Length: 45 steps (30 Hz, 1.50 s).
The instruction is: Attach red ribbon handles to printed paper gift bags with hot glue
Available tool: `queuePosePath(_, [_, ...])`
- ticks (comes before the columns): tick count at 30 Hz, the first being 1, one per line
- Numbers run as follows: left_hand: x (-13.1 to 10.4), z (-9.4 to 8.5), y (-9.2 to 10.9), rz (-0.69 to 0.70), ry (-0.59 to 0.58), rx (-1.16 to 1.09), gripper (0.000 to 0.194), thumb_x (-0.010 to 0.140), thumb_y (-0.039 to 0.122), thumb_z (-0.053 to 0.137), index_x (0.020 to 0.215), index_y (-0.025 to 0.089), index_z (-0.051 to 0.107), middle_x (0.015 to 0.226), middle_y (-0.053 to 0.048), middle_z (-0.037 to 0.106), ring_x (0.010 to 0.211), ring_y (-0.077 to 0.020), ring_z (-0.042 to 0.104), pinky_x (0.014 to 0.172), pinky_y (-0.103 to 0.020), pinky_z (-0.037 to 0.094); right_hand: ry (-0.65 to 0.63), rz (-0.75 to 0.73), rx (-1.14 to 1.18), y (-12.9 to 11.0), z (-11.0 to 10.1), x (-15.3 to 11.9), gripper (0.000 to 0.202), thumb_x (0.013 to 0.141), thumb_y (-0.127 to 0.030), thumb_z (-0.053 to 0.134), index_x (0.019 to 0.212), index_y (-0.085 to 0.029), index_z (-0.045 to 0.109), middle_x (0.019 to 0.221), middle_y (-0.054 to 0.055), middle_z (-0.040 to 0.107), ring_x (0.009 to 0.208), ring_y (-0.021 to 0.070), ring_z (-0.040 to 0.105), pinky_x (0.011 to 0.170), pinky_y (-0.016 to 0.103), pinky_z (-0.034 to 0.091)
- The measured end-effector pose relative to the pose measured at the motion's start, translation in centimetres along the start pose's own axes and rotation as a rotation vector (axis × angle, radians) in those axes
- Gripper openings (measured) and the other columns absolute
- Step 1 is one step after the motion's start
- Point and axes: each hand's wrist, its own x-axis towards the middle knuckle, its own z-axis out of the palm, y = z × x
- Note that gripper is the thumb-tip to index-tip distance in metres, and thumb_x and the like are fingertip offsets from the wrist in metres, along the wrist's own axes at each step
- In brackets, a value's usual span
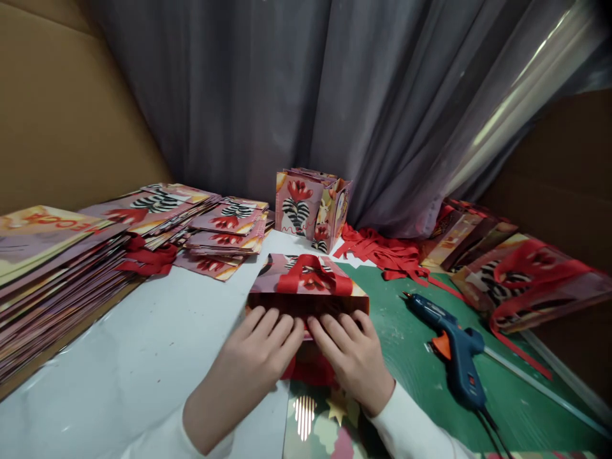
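A paper gift bag (268,279) with a pink, red and black-striped print lies in front of me, its mouth gaping toward me. A red ribbon handle (287,280) is on its far panel. My left hand (265,347) has its fingers curled over the near edge of the mouth. Beside it my right hand (351,354) grips the same edge, the two hands almost touching. Both thumbs are largely hidden. More red ribbon (310,370) hangs below the near panel, partly covered by my hands.
A blue glue gun (459,357) lies on the green mat (392,344) at right. Behind are a red ribbon pile (387,252) and standing bags (299,204). Flat bag stacks (57,287) fill the left. More bags (521,280) lean at right. A grey curtain (248,95) hangs behind.
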Motion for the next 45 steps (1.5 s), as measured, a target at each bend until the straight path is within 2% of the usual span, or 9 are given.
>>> queuePosePath(4, [0.2,1.2,1.5,-0.03,-0.08,-0.019,0.032,0.081,0.004,0.056,0.111,0.014,0.063,0.106,-0.007,0.069,0.085,-0.0224,0.063,0.075,-0.038,0.044,-0.021,0.021,0.026,-0.9,0.2,0.1,0.038,0.102,-0.018,0.031,0.116,-0.013,0.066,0.104,0.009,0.071,0.094,0.0233,0.051,0.088,0.041,0.034])
queuePosePath(7, [0.1,2.3,2.1,-0.049,-0.057,-0.052,0.025,0.082,0.001,0.053,0.101,0.012,0.065,0.104,-0.009,0.07,0.081,-0.0215,0.063,0.07,-0.035,0.045,-0.049,0.021,0.039,-1.2,0.6,0.0,0.039,0.102,-0.016,0.029,0.109,-0.012,0.067,0.099,0.009,0.07,0.086,0.022,0.05,0.083,0.039,0.035])
queuePosePath(13, [-0.2,3.2,1.8,-0.042,0.022,-0.119,0.027,0.088,0.002,0.046,0.108,0.012,0.062,0.09,-0.006,0.068,0.081,-0.0217,0.062,0.074,-0.036,0.046,-0.112,0.078,-0.001,-1.4,0.9,0.1,0.031,0.1,-0.014,0.037,0.102,-0.012,0.067,0.09,0.008,0.067,0.081,0.0219,0.047,0.076,0.037,0.034])
queuePosePath(21, [0.1,2.2,0.6,0.101,0.202,-0.086,0.026,0.094,0.006,0.038,0.093,0.009,0.064,0.072,-0.003,0.064,0.061,-0.0184,0.054,0.062,-0.035,0.04,-0.023,0.074,0.032,-2.1,0.7,0.5,0.04,0.103,-0.017,0.029,0.089,-0.017,0.066,0.076,0.004,0.061,0.074,0.0203,0.042,0.072,0.037,0.029])
queuePosePath(30, [-0.2,0.6,-2.7,0.137,0.156,-0.094,0.027,0.092,0.003,0.042,0.103,0.011,0.065,0.078,-0.004,0.069,0.066,-0.0174,0.06,0.063,-0.034,0.046,-0.048,-0.031,-0.025,1.1,-0.7,0.7,0.031,0.1,-0.012,0.037,0.11,-0.01,0.066,0.088,0.009,0.067,0.077,0.0205,0.047,0.076,0.036,0.037])
queuePosePath(33, [-1.0,0.7,-3.6,0.168,0.205,-0.083,0.026,0.092,0.001,0.042,0.098,0.011,0.065,0.073,-0.003,0.069,0.065,-0.0152,0.061,0.061,-0.031,0.046,-0.037,-0.066,0.004,1.8,-0.9,0.4,0.03,0.098,-0.007,0.037,0.103,-0.008,0.067,0.08,0.008,0.065,0.075,0.0195,0.047,0.072,0.034,0.038])
queuePosePath(38, [-1.3,0.4,-3.5,0.178,0.315,-0.061,0.027,0.094,0.0,0.039,0.092,0.009,0.065,0.068,-0.003,0.068,0.061,-0.0146,0.062,0.059,-0.031,0.046,0.039,-0.044,0.036,1.7,-1.0,0.0,0.027,0.098,-0.008,0.041,0.091,-0.01,0.067,0.068,0.005,0.059,0.066,0.0175,0.042,0.063,0.032,0.034])
queuePosePath(41, [-1.1,-0.3,-3.7,0.189,0.282,-0.086,0.029,0.094,-0.001,0.039,0.094,0.01,0.066,0.072,-0.002,0.07,0.065,-0.0142,0.062,0.068,-0.032,0.049,0.035,-0.085,0.021,1.8,-1.5,0.2,0.027,0.097,-0.007,0.041,0.093,-0.008,0.067,0.07,0.006,0.063,0.068,0.018,0.045,0.066,0.032,0.038])
queuePosePath(45, [-1.5,-0.6,-4.2,0.196,0.195,-0.088,0.033,0.093,-0.002,0.039,0.102,0.013,0.067,0.086,-0.002,0.074,0.078,-0.0155,0.065,0.088,-0.037,0.049,-0.038,-0.188,-0.006,2.2,-2.1,0.5,0.036,0.098,-0.004,0.032,0.107,-0.006,0.067,0.088,0.011,0.07,0.083,0.0199,0.054,0.083,0.034,0.043])
